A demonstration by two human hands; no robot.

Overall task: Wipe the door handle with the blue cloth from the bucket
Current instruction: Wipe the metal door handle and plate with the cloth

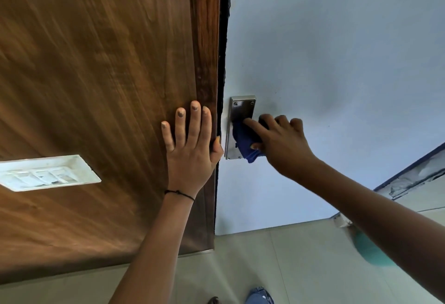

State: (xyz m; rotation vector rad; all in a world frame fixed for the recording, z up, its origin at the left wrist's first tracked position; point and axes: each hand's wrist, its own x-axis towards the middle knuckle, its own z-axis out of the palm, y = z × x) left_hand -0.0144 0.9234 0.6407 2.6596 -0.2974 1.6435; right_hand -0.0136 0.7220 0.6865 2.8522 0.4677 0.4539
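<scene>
A steel handle plate [242,108] is fixed to the pale blue door [337,50], close to its left edge. My right hand [281,142] presses a bunched blue cloth [245,142] against the plate's middle, and the handle lever itself is hidden under cloth and fingers. My left hand [190,144] lies flat, fingers spread, on the brown wooden panel [96,74] beside the door edge, its thumb hooked around that edge. A thin black thread circles my left wrist.
A white switch plate [48,173] sits on the wooden panel at the left. Beige floor tiles [289,267] lie below, with a teal object [370,250] partly behind my right forearm. A window or frame [414,178] shows at the right edge.
</scene>
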